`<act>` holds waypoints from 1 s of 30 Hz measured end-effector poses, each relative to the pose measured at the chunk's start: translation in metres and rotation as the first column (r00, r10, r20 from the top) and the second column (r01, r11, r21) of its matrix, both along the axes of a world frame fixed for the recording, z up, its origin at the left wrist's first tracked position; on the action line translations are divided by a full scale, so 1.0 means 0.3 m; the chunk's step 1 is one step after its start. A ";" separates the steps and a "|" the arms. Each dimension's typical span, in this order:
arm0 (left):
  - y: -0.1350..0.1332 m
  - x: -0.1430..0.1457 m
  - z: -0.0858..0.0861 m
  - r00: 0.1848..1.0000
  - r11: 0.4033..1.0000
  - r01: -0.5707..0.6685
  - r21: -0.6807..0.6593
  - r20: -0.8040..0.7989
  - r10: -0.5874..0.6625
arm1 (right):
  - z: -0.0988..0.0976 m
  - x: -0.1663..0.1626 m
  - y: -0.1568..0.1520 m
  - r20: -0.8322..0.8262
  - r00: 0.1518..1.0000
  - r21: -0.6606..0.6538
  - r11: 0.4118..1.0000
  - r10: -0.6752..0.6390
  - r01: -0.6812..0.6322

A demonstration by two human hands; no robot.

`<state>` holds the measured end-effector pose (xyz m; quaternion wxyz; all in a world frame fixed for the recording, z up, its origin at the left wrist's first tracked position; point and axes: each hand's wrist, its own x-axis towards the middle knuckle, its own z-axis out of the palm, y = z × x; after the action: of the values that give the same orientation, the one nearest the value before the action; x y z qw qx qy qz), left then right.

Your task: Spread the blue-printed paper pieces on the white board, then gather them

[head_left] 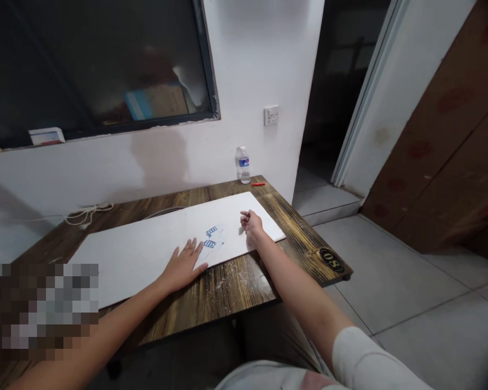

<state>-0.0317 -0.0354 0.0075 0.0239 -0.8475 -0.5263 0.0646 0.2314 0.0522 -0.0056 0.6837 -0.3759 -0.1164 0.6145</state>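
A large white board (146,244) lies on a dark wooden table (236,287). My left hand (185,264) rests flat on the board's near edge, fingers spread. Just beyond its fingertips lie small blue-and-white packets (212,238). My right hand (251,221) rests on the board to the right of the packets, with its fingers curled in; I cannot make out anything in them.
A clear water bottle (243,164) stands at the table's far right corner by the wall, with a red pen (258,184) beside it. A white cord (87,212) lies at the back left. An oval number plate (331,259) marks the table's right corner. An open doorway is to the right.
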 end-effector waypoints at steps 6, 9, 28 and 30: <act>0.134 0.134 -0.017 0.986 0.987 -0.161 -0.028 0.050 0.162 | 0.012 -0.003 -0.011 0.027 1.000 0.009 1.000 0.010 -0.010; 0.238 0.198 -0.012 0.976 0.980 -0.198 -0.035 0.082 0.201 | 0.013 -0.002 -0.015 0.041 0.999 0.014 1.000 0.019 -0.020; 0.128 0.175 0.017 0.976 0.981 0.185 0.056 0.104 -0.190 | -0.007 0.010 -0.001 0.033 0.999 0.026 0.999 0.033 -0.034; 0.107 0.122 0.019 0.989 0.987 0.119 0.110 0.078 -0.127 | -0.007 0.006 -0.004 0.036 0.999 0.031 0.999 0.026 -0.027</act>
<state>0.0049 -0.0032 0.0132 0.0500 -0.8779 -0.4761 -0.0007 0.2332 0.0511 -0.0078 0.6792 -0.3744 -0.1433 0.6148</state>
